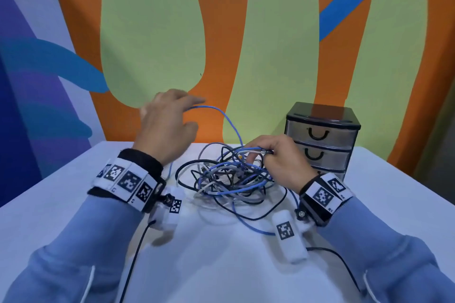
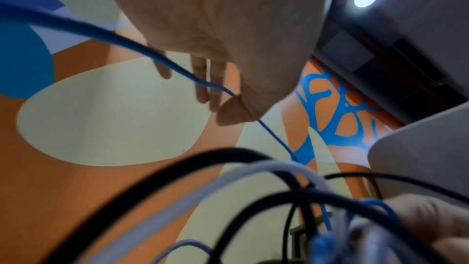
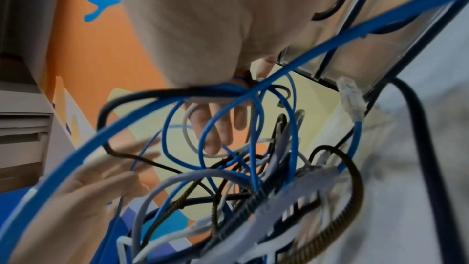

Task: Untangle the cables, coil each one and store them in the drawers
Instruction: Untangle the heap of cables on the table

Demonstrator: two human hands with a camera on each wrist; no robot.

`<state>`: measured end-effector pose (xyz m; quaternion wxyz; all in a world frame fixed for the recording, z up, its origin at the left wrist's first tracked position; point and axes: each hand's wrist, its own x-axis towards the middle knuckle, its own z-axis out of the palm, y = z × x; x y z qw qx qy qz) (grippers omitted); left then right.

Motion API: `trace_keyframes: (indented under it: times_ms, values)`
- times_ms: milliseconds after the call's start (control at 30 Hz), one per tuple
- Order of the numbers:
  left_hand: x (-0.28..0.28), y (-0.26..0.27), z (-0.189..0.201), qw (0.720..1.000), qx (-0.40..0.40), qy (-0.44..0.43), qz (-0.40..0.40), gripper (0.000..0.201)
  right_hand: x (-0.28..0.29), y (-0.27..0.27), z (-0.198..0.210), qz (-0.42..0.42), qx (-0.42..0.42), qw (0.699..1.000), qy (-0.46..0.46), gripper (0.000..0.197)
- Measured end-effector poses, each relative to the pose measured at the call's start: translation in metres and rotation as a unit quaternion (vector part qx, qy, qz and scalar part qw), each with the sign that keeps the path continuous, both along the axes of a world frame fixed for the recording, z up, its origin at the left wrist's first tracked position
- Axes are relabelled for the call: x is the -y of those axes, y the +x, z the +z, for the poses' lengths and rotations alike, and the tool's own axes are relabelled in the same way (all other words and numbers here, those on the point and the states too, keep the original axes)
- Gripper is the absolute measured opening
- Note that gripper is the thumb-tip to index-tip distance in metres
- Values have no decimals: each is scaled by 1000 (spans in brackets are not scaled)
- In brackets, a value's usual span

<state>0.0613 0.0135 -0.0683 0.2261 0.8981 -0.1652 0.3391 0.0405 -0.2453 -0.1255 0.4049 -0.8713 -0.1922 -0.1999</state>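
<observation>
Cables [image 1: 229, 177] still tangled, drawers [image 1: 320, 140] closed; my left hand [image 1: 165, 125] pinches the blue cable [image 1: 231, 123], right hand [image 1: 278, 160] grips strands.

— Surface?
— One white table [image 1: 73, 204].
— Items lying on it?
— One tangled heap of cables [image 1: 229, 177], blue, black, grey and white, near the middle; one small drawer unit [image 1: 322, 138], black frame, three clear drawers, standing just right of the heap at the far edge.
</observation>
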Motion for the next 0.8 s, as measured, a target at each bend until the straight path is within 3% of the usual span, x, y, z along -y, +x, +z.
trace_keyframes:
  times_ms: [100,167,267,367,467,600,700,800]
  values:
    - [15,-10,1,990,50,60,-118,79,-3,-4,4,23,0,1000,18,60]
    - [24,-17,1,976,62,62,-199,73,-6,-4,5,37,12,999,14,61]
    - [41,-26,-1,960,-11,76,-268,62,-7,0,3,57,36,998,10,60]
    - [52,-25,-11,953,-49,166,-247,57,-8,1,3,65,36,997,0,58]
    - [47,-20,-12,960,-59,211,-174,47,-9,-5,7,63,26,998,12,59]
    - [34,-19,-5,963,-98,229,-103,28,-10,-22,19,60,-37,997,-20,39]
    - [29,-20,-3,967,-79,234,-64,38,-12,-32,27,82,-66,994,0,56]
    - [34,-21,-4,980,-23,181,-73,42,-17,-33,27,44,-69,996,31,73]
